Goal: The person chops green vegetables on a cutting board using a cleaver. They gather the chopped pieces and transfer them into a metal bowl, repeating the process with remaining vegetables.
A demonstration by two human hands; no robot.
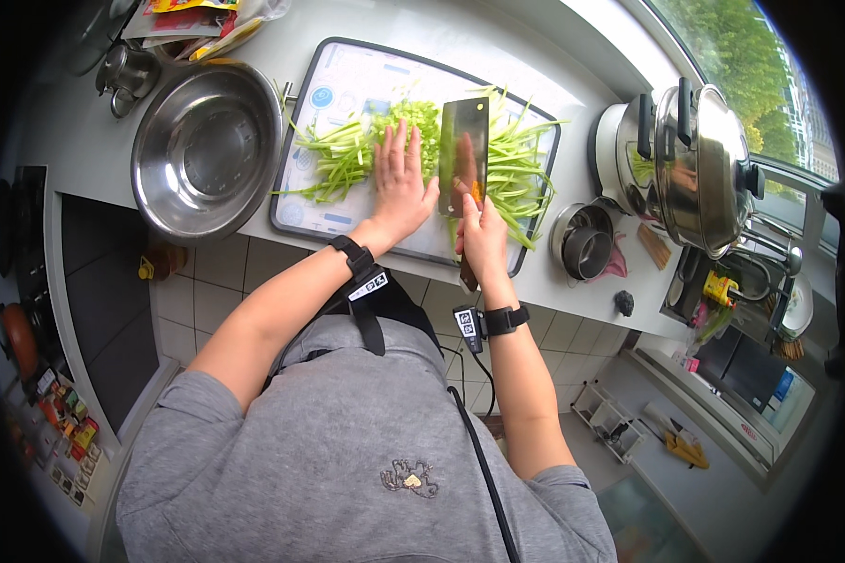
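A white cutting board with a dark rim lies on the counter in front of me. On its left are long green stalks, with finely chopped green pieces in the middle and more long stalks on the right. My left hand rests on the greens, palm down, fingers stretched out. In my right hand is the handle of a cleaver. Its broad blade points away from me, between the chopped pieces and the right-hand stalks. The blade hides some of the greens.
A large metal basin stands left of the board, near a small metal pot and packages. To the right are small metal pots and a large lidded steamer. The counter's front edge runs just below the board.
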